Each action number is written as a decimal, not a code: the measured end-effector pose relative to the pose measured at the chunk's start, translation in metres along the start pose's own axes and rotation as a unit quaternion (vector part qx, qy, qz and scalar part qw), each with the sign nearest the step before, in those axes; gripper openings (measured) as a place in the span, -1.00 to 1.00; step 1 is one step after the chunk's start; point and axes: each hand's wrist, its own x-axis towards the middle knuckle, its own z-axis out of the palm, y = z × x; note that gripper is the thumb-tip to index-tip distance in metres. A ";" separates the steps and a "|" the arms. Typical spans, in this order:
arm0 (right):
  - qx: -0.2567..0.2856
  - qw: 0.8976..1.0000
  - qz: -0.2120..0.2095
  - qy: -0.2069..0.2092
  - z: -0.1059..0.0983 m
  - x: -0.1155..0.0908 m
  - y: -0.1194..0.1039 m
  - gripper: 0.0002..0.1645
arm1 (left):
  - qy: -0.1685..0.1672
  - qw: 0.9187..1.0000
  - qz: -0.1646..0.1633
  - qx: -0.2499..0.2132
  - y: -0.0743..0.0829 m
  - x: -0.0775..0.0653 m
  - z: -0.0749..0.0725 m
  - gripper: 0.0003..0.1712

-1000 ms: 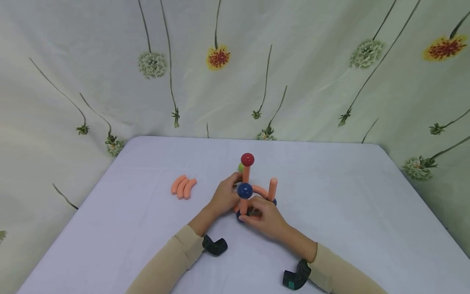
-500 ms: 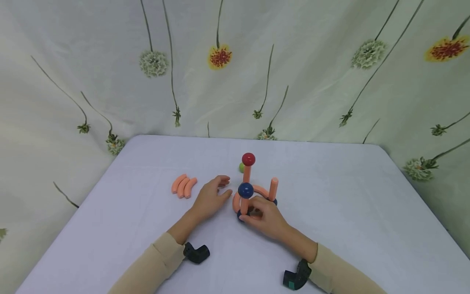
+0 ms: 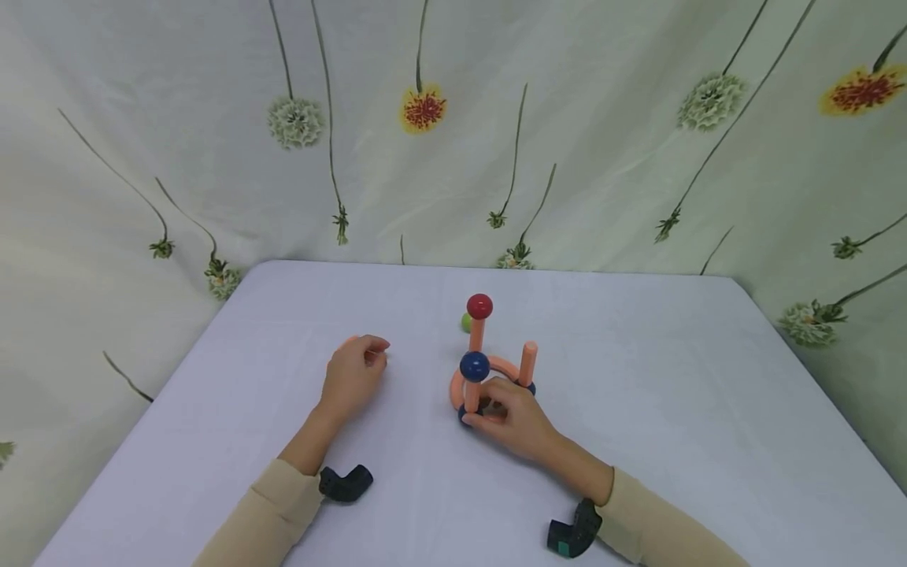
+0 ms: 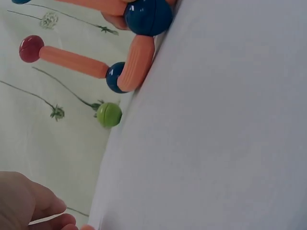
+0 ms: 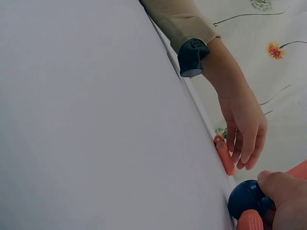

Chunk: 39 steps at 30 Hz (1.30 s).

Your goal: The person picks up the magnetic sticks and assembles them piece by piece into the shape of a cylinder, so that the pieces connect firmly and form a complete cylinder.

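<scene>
A building toy of orange rods and blue balls stands mid-table, with curved rods forming a ring at its base. Its upright rods include one topped by a red ball, one by an upper blue ball, and a bare-ended rod. My right hand pinches the near base blue ball, thumb on its side. To the left, my left hand hovers over loose curved rods, fingers loosely bent with nothing between them. It hides most of these rods in the head view.
Behind the toy lies a green ball on the white-covered table. A flower-print cloth hangs beyond the table's far edge. Black wrist cameras sit at both sleeves.
My left hand has let go of the toy and moved left to the loose curved rods. My right hand keeps its hold on the toy's near base.
</scene>
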 end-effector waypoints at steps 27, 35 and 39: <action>0.004 1.000 0.011 -0.003 0.003 -0.002 0.003 -0.77 | -0.044 0.988 0.033 0.147 -0.004 -0.002 -0.009 -0.67; -0.001 1.000 0.010 -0.001 0.002 -0.002 0.002 -0.76 | -0.076 0.995 -0.033 0.048 0.012 0.004 -0.010 -0.63; 0.000 1.000 0.011 -0.001 0.001 -0.002 0.001 -0.76 | -0.123 0.989 -0.076 -0.008 0.031 0.009 -0.013 -0.61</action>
